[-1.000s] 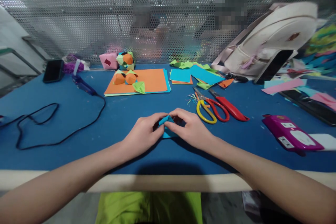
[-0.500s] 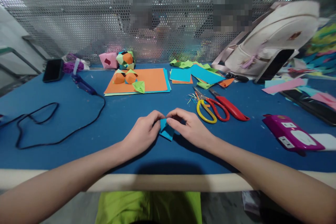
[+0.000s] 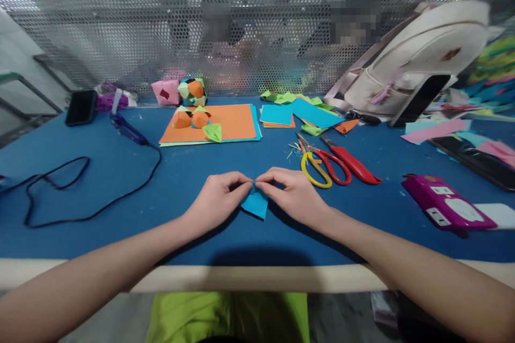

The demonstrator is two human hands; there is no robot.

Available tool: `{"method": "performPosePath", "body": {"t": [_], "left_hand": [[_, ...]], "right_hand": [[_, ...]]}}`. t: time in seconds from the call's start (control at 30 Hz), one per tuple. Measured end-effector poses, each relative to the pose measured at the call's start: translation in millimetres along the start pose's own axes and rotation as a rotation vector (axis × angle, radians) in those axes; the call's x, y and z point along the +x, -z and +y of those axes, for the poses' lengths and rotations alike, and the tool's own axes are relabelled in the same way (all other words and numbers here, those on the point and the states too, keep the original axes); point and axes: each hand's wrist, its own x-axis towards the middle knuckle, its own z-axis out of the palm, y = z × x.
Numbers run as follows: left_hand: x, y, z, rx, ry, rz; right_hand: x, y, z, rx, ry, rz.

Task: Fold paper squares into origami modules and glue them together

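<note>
A small piece of blue paper (image 3: 256,206) is held between my two hands just above the blue tabletop. My left hand (image 3: 219,195) pinches its upper edge with thumb and forefinger. From the other side my right hand (image 3: 292,193) pinches the same edge, and the fingertips of both hands nearly meet. The lower part of the paper hangs toward me, its corner pointing down. Its top edge is partly hidden by my fingers. Scissors (image 3: 317,166) with one yellow and one red handle lie beyond my right hand.
Behind the hands lie orange sheets (image 3: 235,123) bearing folded paper pieces, and a stack of blue squares (image 3: 277,114). A red-handled cutter (image 3: 354,163) is beside the scissors. A purple power strip (image 3: 448,203) sits right; a glue gun (image 3: 127,127) with a looping cord lies left.
Both hands' fingers have drawn closer together into a pinch at the paper's top edge. More of the paper's lower face now shows flat toward me.
</note>
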Motion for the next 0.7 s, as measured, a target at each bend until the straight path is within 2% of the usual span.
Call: {"method": "performPosePath", "body": {"t": [0.17, 0.37, 0.53, 0.7], "left_hand": [[-0.2, 0.0, 0.3, 0.023, 0.004, 0.037], [-0.2, -0.4, 0.6, 0.022, -0.008, -0.038], [0.4, -1.2, -0.9, -0.01, 0.023, 0.043], [1.1, -2.0, -3.7, -0.03, 0.061, 0.054]], "right_hand": [[0.0, 0.9, 0.3, -0.014, -0.087, 0.012], [-1.5, 2.9, -0.8, -0.02, -0.031, 0.003], [1.2, 2.4, -2.8, -0.03, -0.099, -0.031], [0.5, -0.7, 2.5, -0.117, 0.002, -0.031]]}}
